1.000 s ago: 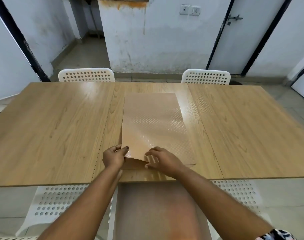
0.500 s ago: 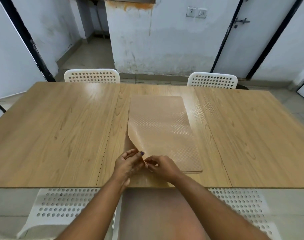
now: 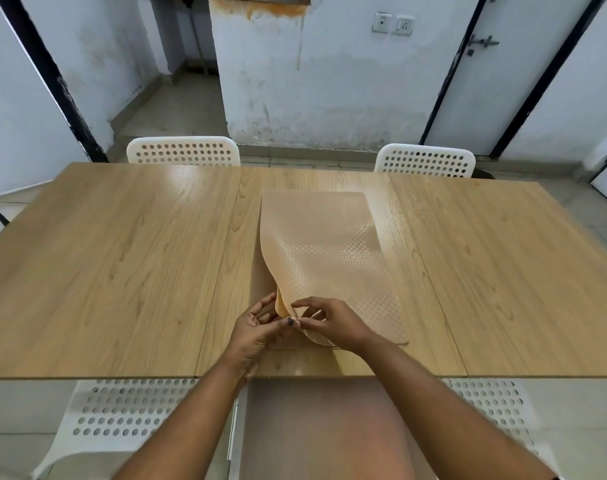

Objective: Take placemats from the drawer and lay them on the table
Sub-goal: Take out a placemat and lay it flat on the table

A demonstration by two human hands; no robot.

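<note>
Both hands at near corner of placemat stack [image 3: 329, 258] | left hand [image 3: 257, 329] & right hand [image 3: 329, 322] grip: pinching lifted corner | table [image 3: 104, 271]

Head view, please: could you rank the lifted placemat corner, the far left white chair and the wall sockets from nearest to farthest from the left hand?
From the left hand:
1. Lifted placemat corner, pinched at the near table edge.
2. Far left white chair, across the table, left.
3. Wall sockets, high on the back wall, right.

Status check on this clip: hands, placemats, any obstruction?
Left hand and right hand both pinch the top placemat at its near left corner, peeling it up. Stack lies mid table. Nothing in the way.
</note>
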